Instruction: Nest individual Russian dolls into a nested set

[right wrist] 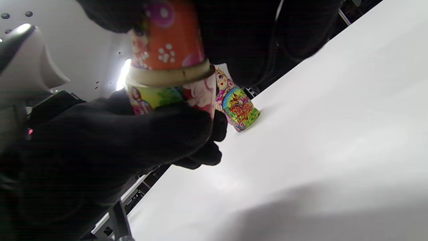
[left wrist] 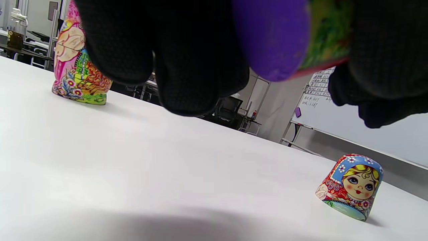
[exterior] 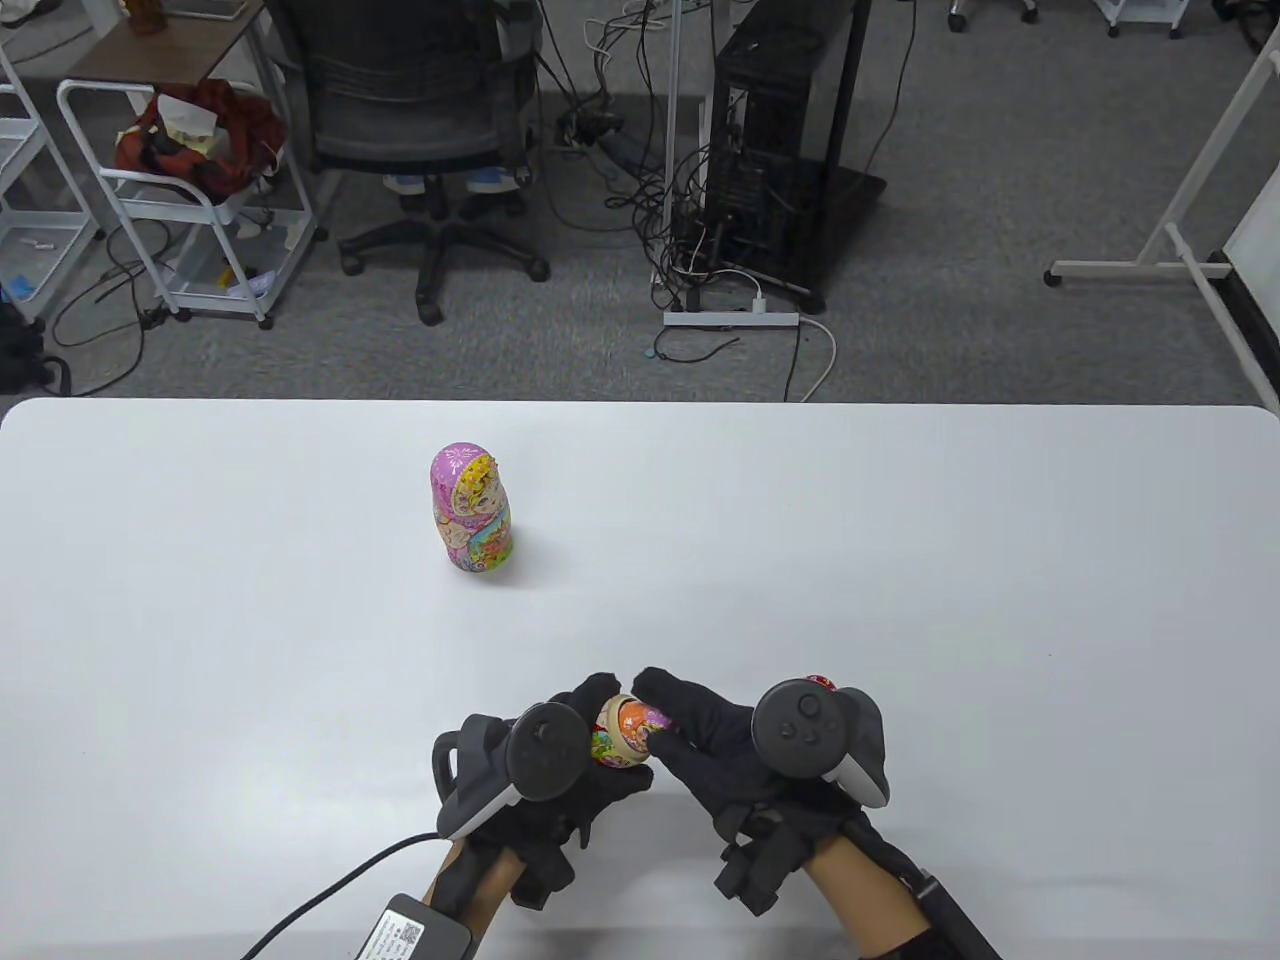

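Note:
My left hand grips the open lower half of a doll, red and green with a purple base. My right hand pinches a small orange doll whose lower end sits inside that half's pale rim. Both are held just above the table near its front edge. A red and blue doll top half stands on the table to the right, mostly hidden behind the right tracker in the table view. A large closed pink doll stands upright farther back on the left.
The white table stretches wide around the hands. A cable and a small black box lie at the front edge beside my left wrist. Beyond the far edge are an office chair, a cart and a computer tower on the floor.

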Action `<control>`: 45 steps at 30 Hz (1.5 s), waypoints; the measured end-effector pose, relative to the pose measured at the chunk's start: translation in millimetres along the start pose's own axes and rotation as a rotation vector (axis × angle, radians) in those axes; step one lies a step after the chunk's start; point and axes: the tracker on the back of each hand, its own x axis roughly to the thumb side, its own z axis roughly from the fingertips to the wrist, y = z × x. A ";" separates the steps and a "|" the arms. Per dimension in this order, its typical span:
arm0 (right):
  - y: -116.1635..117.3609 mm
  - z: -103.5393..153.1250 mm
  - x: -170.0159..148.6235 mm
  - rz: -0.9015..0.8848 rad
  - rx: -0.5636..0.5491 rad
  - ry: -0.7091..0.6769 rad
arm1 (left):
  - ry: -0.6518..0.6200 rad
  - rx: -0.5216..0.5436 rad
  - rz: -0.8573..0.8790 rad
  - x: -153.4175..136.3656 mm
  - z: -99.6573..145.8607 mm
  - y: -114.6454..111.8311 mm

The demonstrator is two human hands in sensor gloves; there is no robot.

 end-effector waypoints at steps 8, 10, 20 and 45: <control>-30.5 5.2 -18.7 0.105 -0.133 0.128 | 0.020 0.004 0.001 -5.4 -1.0 -0.3; -39.5 7.1 -36.1 0.174 -0.192 0.235 | 0.028 -0.003 0.004 -7.2 -1.7 -1.8; -46.2 13.2 -93.8 0.346 -0.032 0.717 | 0.025 -0.011 -0.039 -7.6 -2.1 -2.5; -49.9 6.0 -38.6 -0.126 -0.174 0.167 | 0.049 -0.018 -0.073 -10.9 -1.9 -2.9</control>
